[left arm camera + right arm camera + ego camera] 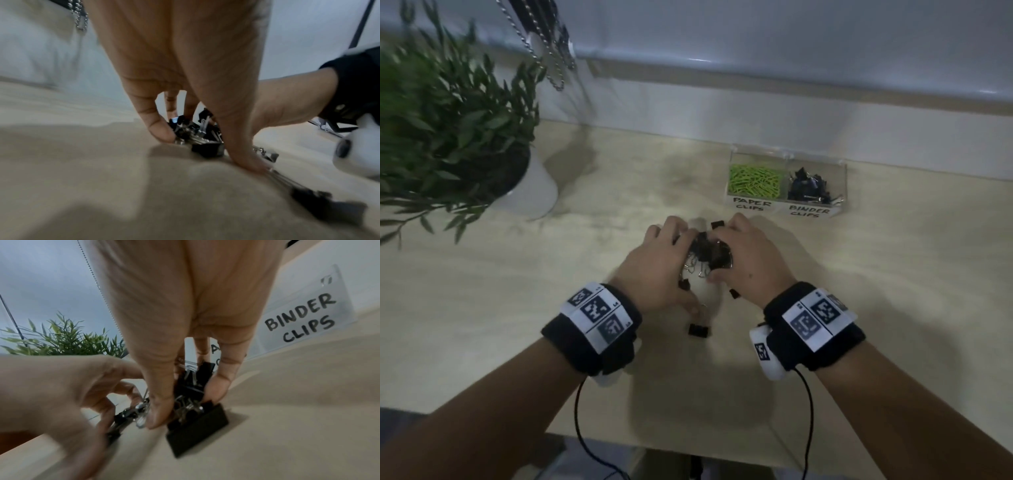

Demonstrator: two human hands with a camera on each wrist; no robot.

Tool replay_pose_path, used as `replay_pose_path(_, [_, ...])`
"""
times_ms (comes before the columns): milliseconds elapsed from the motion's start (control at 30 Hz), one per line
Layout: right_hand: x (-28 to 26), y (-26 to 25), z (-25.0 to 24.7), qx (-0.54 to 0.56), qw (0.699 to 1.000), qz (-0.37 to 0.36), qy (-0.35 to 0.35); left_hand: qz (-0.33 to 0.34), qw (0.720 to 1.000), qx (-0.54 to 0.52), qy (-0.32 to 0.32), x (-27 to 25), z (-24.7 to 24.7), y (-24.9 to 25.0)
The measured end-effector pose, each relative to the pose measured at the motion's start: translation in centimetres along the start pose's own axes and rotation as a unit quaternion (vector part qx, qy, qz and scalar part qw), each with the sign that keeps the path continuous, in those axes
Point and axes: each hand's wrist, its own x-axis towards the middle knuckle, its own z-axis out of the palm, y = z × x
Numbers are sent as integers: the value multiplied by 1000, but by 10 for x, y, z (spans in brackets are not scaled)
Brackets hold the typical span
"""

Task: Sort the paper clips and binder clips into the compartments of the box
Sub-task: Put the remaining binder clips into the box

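- The left hand (658,263) and right hand (745,259) cup a heap of black binder clips (704,251) between them on the table (517,308), near the person and short of the box (787,185).
- The fingers of both hands curl inward round the heap. In the left wrist view the left fingertips (162,133) press the clips at table level; in the right wrist view the right thumb and fingers (218,386) clamp on several clips at once.
- The box stands at the far right. Its left compartment, labelled PAPER CLIPS, holds green paper clips (755,180); its right compartment, labelled BINDER CLIPS, already holds dark clips (811,188).
- Stray binder clips lie apart from the heap: one (717,224) on its far side, one (698,330) on its near side.
- The step in hand appears to be gathering the heap for a lift. It is likely done best by closing both palms under the lowest clips, since the wire handles tangle and loose clips may drop.
- The load should then go over the right compartment only, and the strays be gathered afterwards.
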Motion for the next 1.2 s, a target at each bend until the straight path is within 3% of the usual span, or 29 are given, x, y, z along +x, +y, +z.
replay_pose_path(100, [-5, 4, 1, 12, 1000, -9, 23, -5, 998, -57, 22, 9, 2, 2])
replay_pose_path(333, [-19, 30, -18, 74, 994, 35, 71, 20, 995, -55, 79, 21, 3, 22])
replay_pose_path(567, [-23, 44, -100, 83, 982, 41, 166, 19, 996, -66, 65, 34, -10, 46])
replay_pose_path(700, [5, 59, -122, 21, 969, 24, 244, 42, 987, -120, 101, 50, -39, 75])
replay_pose_path(867, [17, 79, -114, -26, 983, -10, 180, 73, 969, -157, 176, 87, -65, 111])
replay_pose_path(967, [0, 90, -115, 9, 977, -7, 211, 77, 958, -178, 211, 116, -67, 125])
replay_pose_path(1067, [-26, 92, -113, 33, 961, 0, 273, 76, 970, -149, 175, 139, -59, 137])
replay_pose_path(1133, [-40, 87, -106, 38, 969, 14, 242, 77, 979, -121, 141, 144, -55, 138])
replay_pose_path(1200, [-47, 79, -93, 58, 984, 5, 168, 76, 980, -122, 136, 138, -56, 131])
